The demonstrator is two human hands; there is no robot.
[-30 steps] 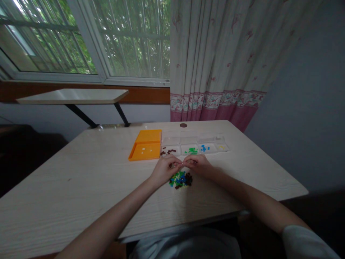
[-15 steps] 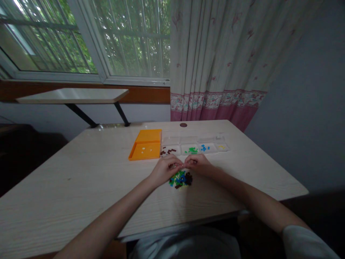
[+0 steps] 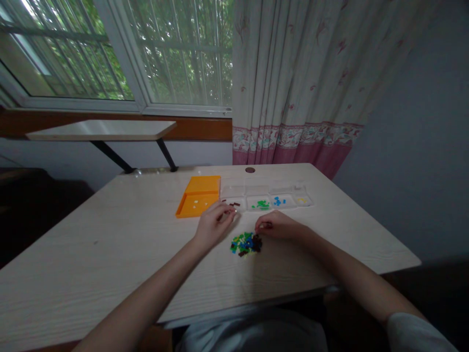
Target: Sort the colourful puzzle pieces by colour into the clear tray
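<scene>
My left hand (image 3: 214, 221) is closed in a pinch on a small white piece (image 3: 235, 210), just in front of the clear tray with brown pieces (image 3: 234, 204). My right hand (image 3: 278, 225) has its fingertips pressed together at the back right edge of a mixed pile of small pieces (image 3: 245, 243), green, blue, dark brown and yellow. Whether those fingers hold a piece is too small to tell. Left of the clear trays, an open orange box (image 3: 177, 213) has a few white pieces in it.
Clear lidded compartments stand in a row at the back, with green pieces (image 3: 262, 204), blue pieces (image 3: 279, 201) and yellow pieces (image 3: 301, 200). A raised shelf (image 3: 106, 128) stands at the table's back left. The table (image 3: 110, 244) ends at a near edge by my body.
My hands have come apart. The left has moved left and away from me with the white piece; the right has shifted slightly right, its fingertips lower at the pile.
</scene>
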